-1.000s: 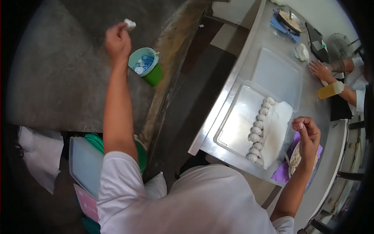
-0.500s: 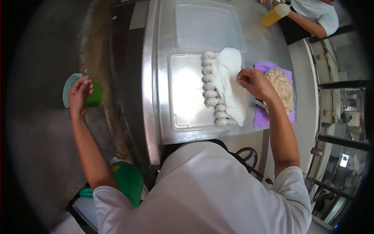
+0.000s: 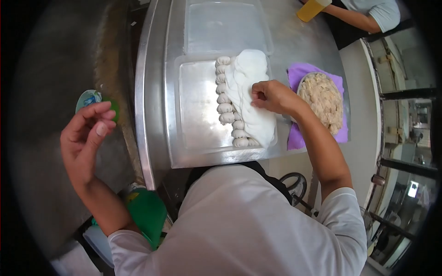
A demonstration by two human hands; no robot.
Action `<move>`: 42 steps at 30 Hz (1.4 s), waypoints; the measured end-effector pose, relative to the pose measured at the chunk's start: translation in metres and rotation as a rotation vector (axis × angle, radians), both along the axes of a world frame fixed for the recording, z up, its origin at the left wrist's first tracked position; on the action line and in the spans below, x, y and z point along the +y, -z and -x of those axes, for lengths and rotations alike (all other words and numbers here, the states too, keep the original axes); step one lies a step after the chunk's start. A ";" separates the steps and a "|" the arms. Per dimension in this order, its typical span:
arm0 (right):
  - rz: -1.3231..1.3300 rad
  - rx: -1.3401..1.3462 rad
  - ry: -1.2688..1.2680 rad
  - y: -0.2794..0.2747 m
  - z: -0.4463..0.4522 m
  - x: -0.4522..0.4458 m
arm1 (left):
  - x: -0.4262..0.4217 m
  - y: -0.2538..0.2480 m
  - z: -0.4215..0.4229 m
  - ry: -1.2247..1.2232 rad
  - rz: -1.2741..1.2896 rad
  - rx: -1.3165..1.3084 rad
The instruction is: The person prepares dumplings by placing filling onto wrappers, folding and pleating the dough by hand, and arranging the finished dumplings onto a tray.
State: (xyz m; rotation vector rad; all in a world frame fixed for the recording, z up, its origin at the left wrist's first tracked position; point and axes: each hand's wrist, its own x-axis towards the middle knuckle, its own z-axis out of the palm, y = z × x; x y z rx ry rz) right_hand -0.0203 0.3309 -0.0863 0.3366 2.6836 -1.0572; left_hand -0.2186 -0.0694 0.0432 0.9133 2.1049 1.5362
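My left hand (image 3: 90, 135) is raised at the left, off the table, with fingers bent and apart and nothing visible between them. My right hand (image 3: 271, 96) hovers over or touches a crumpled white sheet (image 3: 248, 76). Its fingers are curled together, and what they hold, if anything, is hidden. Whether the sheet is cloth or dough I cannot tell. Along the sheet's left side runs a row of small pleated buns (image 3: 224, 98), partly tucked under it. They sit on a shallow translucent tray (image 3: 195, 106).
A bowl of pale chunky filling (image 3: 321, 101) rests on a purple cloth (image 3: 294, 138) at the right. Another tray (image 3: 223, 27) lies farther back on the steel table (image 3: 159, 87). A co-worker's arm (image 3: 352, 18) is near a yellow-filled container (image 3: 312, 9). A green bin (image 3: 147, 214) stands lower left.
The view has shifted, so the table appears farther left. My left hand has come closer to the camera and its fingers have spread. My right hand has moved slightly left over the white sheet.
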 end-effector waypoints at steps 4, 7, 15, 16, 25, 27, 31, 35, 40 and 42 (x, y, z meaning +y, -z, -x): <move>-0.049 0.008 -0.145 0.007 0.006 0.004 | 0.012 -0.017 -0.054 -0.002 0.012 -0.036; -0.081 0.060 -0.209 0.017 0.011 0.012 | 0.029 -0.004 -0.089 -0.054 0.004 -0.110; -0.089 0.236 -0.250 0.022 0.008 0.020 | 0.065 0.049 -0.157 -0.094 -0.017 -0.407; -0.087 0.240 -0.257 0.021 0.008 0.020 | 0.069 0.055 -0.162 -0.090 -0.010 -0.434; -0.043 0.162 -0.187 0.012 0.014 0.009 | 0.104 0.108 -0.153 0.119 0.115 -0.427; -0.108 0.035 -0.113 0.012 0.022 0.005 | 0.107 0.111 -0.147 0.161 0.112 -0.441; 0.046 0.170 -0.033 0.011 0.020 0.006 | 0.107 0.124 -0.135 0.250 0.106 -0.468; -0.011 0.378 -0.164 0.029 0.011 0.016 | 0.104 0.137 -0.124 0.317 0.082 -0.531; -0.127 0.131 -0.044 0.007 0.012 0.003 | 0.107 0.143 -0.120 0.385 0.062 -0.547; -0.133 0.067 0.053 0.011 0.013 0.002 | 0.107 0.143 -0.119 0.406 0.062 -0.543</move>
